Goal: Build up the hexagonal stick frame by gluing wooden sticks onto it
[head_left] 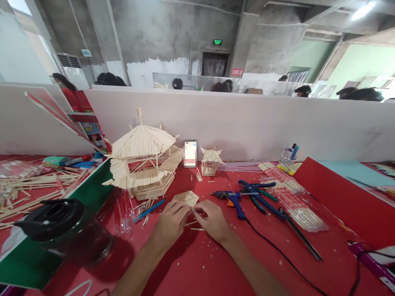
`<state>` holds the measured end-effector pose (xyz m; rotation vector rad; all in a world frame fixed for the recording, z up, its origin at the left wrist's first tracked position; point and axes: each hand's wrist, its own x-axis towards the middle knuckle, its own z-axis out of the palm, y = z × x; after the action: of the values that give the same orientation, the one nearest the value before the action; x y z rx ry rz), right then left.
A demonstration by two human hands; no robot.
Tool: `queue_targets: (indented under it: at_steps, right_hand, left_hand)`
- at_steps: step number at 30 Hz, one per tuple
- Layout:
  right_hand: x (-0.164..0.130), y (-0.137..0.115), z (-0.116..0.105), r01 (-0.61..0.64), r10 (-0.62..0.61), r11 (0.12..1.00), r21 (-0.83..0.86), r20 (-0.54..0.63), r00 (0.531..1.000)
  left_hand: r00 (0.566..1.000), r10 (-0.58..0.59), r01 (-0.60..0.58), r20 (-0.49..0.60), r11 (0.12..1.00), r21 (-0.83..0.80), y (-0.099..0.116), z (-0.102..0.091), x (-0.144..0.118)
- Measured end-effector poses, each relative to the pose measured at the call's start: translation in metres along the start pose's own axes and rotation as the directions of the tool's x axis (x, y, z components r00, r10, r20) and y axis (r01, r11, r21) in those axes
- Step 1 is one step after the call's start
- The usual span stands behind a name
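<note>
Both my hands meet over the red table at the middle of the view, fingertips almost touching. My left hand [174,218] has its fingers bent and pinched together at the near edge of a small panel of wooden sticks [187,197]. Across from it, my right hand [213,218] is also closed in a pinch. Whatever lies between the fingertips is too small and covered to name. A few loose sticks [197,229] lie just under the hands. Behind them stand a large tiered stick pavilion [142,163] and a much smaller stick pavilion [211,160].
To the right lie a blue glue gun [230,198] with a black cord, pliers [259,193] and bagged sticks [293,196]. At left are a dark bottle [71,230], a green board [91,186] and scattered sticks [17,193]. A white partition [248,124] closes off the back.
</note>
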<state>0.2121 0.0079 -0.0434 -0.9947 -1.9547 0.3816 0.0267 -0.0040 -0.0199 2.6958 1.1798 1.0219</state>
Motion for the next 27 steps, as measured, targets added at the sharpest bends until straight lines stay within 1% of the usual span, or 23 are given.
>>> queue_targets:
  at_steps: [6, 11, 15, 18, 20, 22, 24, 27]
  right_hand:
    - [-0.0005, 0.0005, 0.0016, -0.019, 0.019, 1.000, -0.010, -0.021, 1.000]
    - [-0.0010, 0.0002, 0.0017, -0.020, 0.020, 1.000, 0.002, 0.001, 1.000]
    - [-0.0007, 0.0002, 0.0026, -0.022, 0.021, 1.000, 0.012, 0.012, 1.000]
    - [0.0001, -0.0005, 0.0026, -0.011, 0.011, 1.000, 0.012, 0.011, 1.000]
    - [0.0008, -0.0018, 0.0020, -0.007, 0.007, 1.000, 0.007, 0.009, 1.000]
    - [0.0014, -0.0033, 0.0012, -0.015, 0.015, 1.000, 0.009, 0.007, 1.000]
    - [0.0017, -0.0045, 0.0007, -0.025, 0.025, 0.999, 0.021, 0.002, 1.000]
    - [0.0017, -0.0050, 0.0010, -0.045, 0.045, 0.998, 0.039, -0.003, 0.999]
  left_hand:
    - [1.000, 0.018, -0.020, 0.013, 0.984, 0.180, -0.0018, 0.0007, 0.0000]
    - [0.994, 0.067, -0.092, 0.092, 0.949, 0.301, 0.0004, -0.0012, 0.0035]
    - [0.989, 0.080, -0.119, 0.124, 0.930, 0.347, -0.0012, -0.0011, 0.0045]
    - [0.992, 0.034, -0.075, 0.123, 0.933, 0.353, -0.0020, 0.0016, 0.0041]
    - [0.994, -0.029, -0.009, 0.108, 0.942, 0.335, -0.0016, 0.0039, 0.0038]
    - [0.994, -0.073, 0.047, 0.081, 0.958, 0.282, -0.0007, 0.0058, 0.0036]
    - [0.996, -0.078, 0.065, 0.052, 0.976, 0.209, -0.0001, 0.0067, 0.0036]
    - [0.999, -0.032, 0.030, 0.014, 0.991, 0.127, -0.0003, 0.0072, 0.0040]
